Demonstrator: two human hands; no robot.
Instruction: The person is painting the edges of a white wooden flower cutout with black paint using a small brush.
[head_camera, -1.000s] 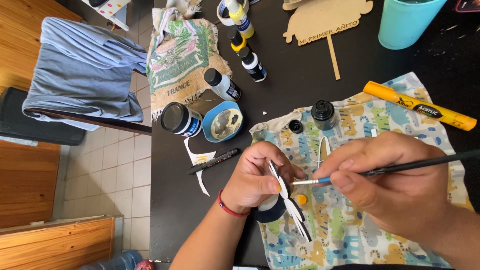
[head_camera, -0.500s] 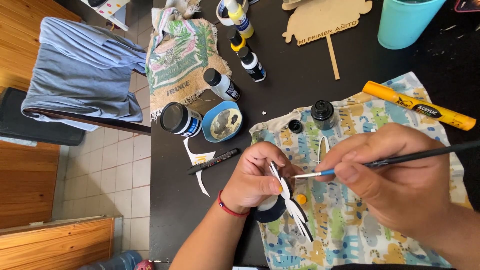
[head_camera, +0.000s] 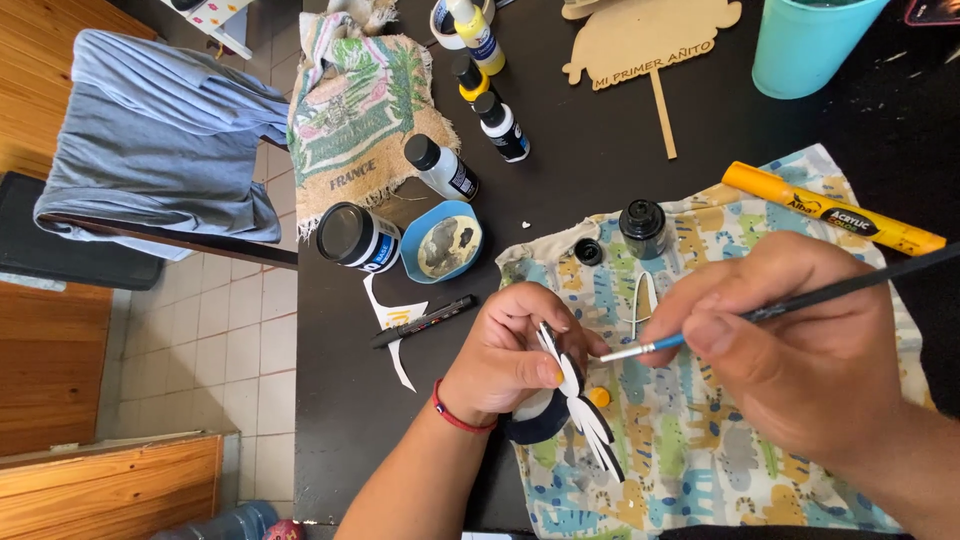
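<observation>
A white-and-black cutout figure (head_camera: 575, 410) is held edge-up in the left hand (head_camera: 510, 350); a thin paintbrush (head_camera: 790, 300), gripped by the right hand (head_camera: 790, 340), is tipped against it.

Yellow marker (head_camera: 832, 208), turquoise cup (head_camera: 808, 42), black-lidded jar (head_camera: 357, 237) and paint bottles (head_camera: 440, 166) on table.

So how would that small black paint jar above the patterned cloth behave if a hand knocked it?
The paint jar looks squat and upright with its lid on, so it would probably slide rather than tip. It sits at the wrinkled edge of the cloth, which might wobble it. Knocked onto its round side, it could roll.
</observation>
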